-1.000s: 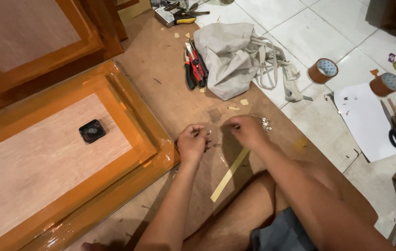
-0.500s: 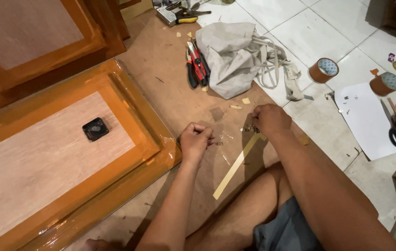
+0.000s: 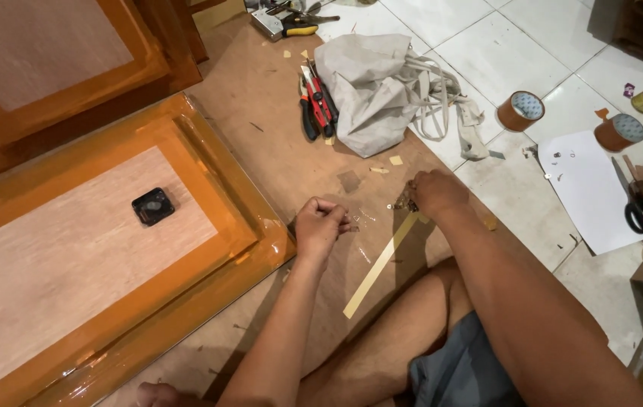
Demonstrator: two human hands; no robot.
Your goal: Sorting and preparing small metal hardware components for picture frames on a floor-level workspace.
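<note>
The right hand (image 3: 436,192) is closed over what looks like a small cluster of metal screws (image 3: 404,203), too small to tell for sure, pinching them at the top end of a long pale-yellow tape strip (image 3: 379,265) lying on the brown cardboard sheet (image 3: 261,113). To its left the left hand (image 3: 320,226) is curled into a loose fist; whether it holds anything is hidden. Beyond the left hand lies the orange-framed wooden panel (image 3: 208,188); ahead of the right, a crumpled grey cloth bag (image 3: 370,90). The step in hand seems to be gathering small fasteners; next calls for a careful pinch so none scatter
</note>
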